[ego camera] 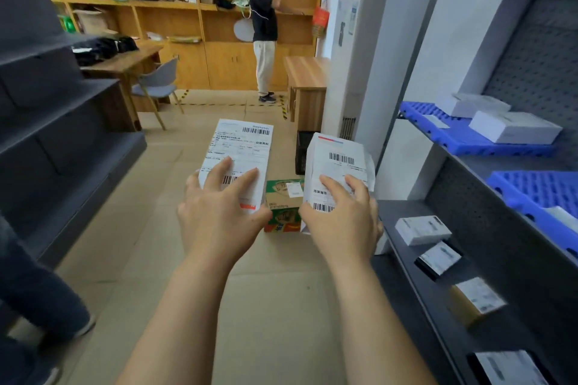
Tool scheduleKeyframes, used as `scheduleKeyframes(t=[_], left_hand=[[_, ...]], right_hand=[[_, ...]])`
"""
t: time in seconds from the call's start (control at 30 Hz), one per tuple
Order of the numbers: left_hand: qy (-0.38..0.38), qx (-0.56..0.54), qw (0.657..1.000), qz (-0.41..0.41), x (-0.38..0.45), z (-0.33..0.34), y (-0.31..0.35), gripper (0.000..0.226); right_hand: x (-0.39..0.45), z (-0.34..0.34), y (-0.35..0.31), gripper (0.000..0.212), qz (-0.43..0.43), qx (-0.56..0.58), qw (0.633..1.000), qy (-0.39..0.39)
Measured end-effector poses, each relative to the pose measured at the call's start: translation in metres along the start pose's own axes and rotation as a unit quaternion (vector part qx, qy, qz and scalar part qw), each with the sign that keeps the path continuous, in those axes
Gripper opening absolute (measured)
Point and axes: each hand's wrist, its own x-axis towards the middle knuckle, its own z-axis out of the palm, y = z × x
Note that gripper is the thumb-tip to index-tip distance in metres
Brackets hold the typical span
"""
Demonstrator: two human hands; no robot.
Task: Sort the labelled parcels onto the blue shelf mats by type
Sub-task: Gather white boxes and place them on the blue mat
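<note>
My left hand (219,212) holds a flat white labelled parcel (240,146) out in front of me, fingers spread over its barcoded label. A second white labelled parcel (336,162) is gripped by my right hand (342,222), just right of the first. Both are above the floor. On the right shelf unit, a blue mat (453,140) carries two white boxes (516,128). Another blue mat (538,190) lies one level down, nearer me. Several small labelled parcels (422,229) lie on the dark lower shelf.
A green and orange carton (283,206) stands on the floor between my hands. A dark empty shelf unit (62,121) lines the left side. Another person (264,27) stands at the wooden wall shelves beyond. A desk, a chair (159,87) and a wooden cabinet (306,84) stand farther off.
</note>
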Motion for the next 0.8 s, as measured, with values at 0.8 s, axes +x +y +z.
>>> scheduleKeyframes(t=[0.8], left_hand=[[-0.128, -0.153, 0.895, 0.398, 0.398, 0.206, 0.212, 0.065]], right_hand=[[0.353, 0.009, 0.054, 0.060, 0.253, -0.145, 0.915, 0.280]])
